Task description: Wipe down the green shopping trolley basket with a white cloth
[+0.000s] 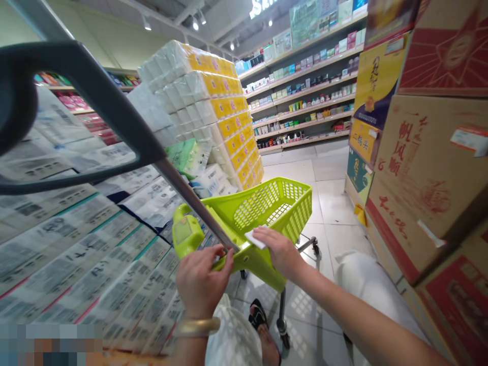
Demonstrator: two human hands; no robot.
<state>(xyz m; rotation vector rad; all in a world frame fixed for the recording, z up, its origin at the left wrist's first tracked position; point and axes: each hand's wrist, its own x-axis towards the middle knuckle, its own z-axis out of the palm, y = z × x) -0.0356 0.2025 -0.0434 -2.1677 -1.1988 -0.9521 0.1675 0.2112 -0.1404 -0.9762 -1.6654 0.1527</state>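
Observation:
A lime-green plastic shopping cart stands on the tiled floor in front of me, its basket empty. My left hand is closed on the near rim of the cart, at the foot of the metal handle bar. My right hand presses a small white cloth onto the cart's near rim, fingers bent over it. The dark handle grip looms large at the upper left. A gold bangle sits on my left wrist.
Wrapped tissue packs fill the low display on the left, with a tall stack of toilet rolls behind. Stacked cardboard cartons wall the right side. Product shelves line the far end of the aisle.

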